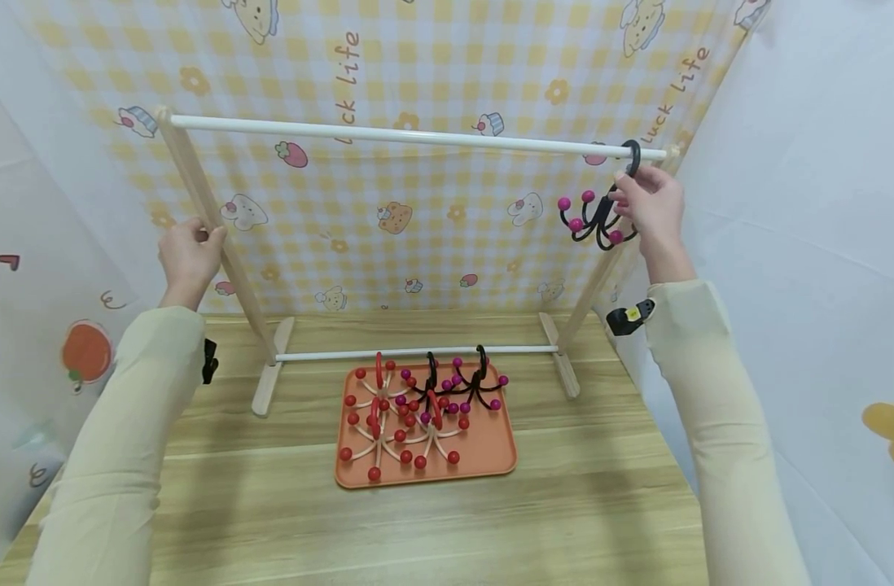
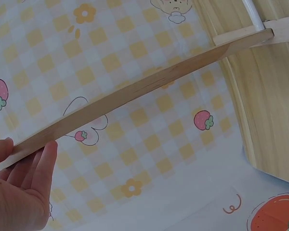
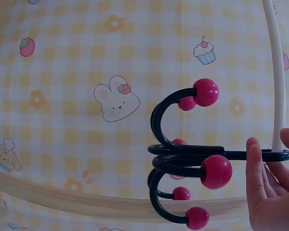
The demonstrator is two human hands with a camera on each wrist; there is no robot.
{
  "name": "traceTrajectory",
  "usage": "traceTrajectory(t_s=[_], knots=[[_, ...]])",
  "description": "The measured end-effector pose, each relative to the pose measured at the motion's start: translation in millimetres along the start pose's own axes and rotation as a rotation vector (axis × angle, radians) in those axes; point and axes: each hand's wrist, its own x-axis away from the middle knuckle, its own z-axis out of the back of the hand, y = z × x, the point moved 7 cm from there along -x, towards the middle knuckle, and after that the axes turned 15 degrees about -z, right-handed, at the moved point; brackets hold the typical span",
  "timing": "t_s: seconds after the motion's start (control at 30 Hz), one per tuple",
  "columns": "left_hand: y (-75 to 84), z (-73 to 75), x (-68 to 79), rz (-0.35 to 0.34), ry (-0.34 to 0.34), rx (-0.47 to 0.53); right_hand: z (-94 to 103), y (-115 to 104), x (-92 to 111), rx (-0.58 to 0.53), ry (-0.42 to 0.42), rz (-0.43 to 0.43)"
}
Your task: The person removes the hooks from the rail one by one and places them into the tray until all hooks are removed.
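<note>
My left hand (image 1: 190,259) grips the left wooden post (image 1: 192,175) of a standing rack. In the left wrist view, thumb and fingers lie on either side of that post (image 2: 130,95). My right hand (image 1: 654,203) holds a black multi-arm hook (image 1: 602,213) with magenta ball tips, close below its curved top. That curved top sits over the white top rod (image 1: 388,136) near its right end. The right wrist view has the hook (image 3: 183,150) side-on, its arms spread away from the fingers, beside the rod (image 3: 277,72).
An orange tray (image 1: 484,456) on the wooden table (image 1: 308,529) holds several hooks: white ones with red tops (image 1: 379,443) and black ones (image 1: 478,382). A white lower rod (image 1: 322,355) runs behind the tray. A checked cloth (image 1: 432,244) hangs behind the rack.
</note>
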Motion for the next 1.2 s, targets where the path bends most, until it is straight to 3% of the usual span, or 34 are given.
traceTrajectory(t_s=[0.4, 0.6, 0.73, 1.2], knots=[[2.2, -0.9, 0.6, -0.008, 0.011, -0.011, 2.7, -4, 2, -0.005, 0.023, 0.002], [1.6, -0.7, 0.2, -0.007, 0.009, -0.014, 4.8, -13, 7, -0.166, -0.032, 0.072], [1.9, -0.6, -0.3, -0.013, 0.011, -0.016, 4.3, -16, 15, -0.217, -0.061, 0.117], [2.3, 0.3, -0.5, -0.019, 0.019, -0.018, -11.8, 13, 43, -0.141, -0.159, 0.177]])
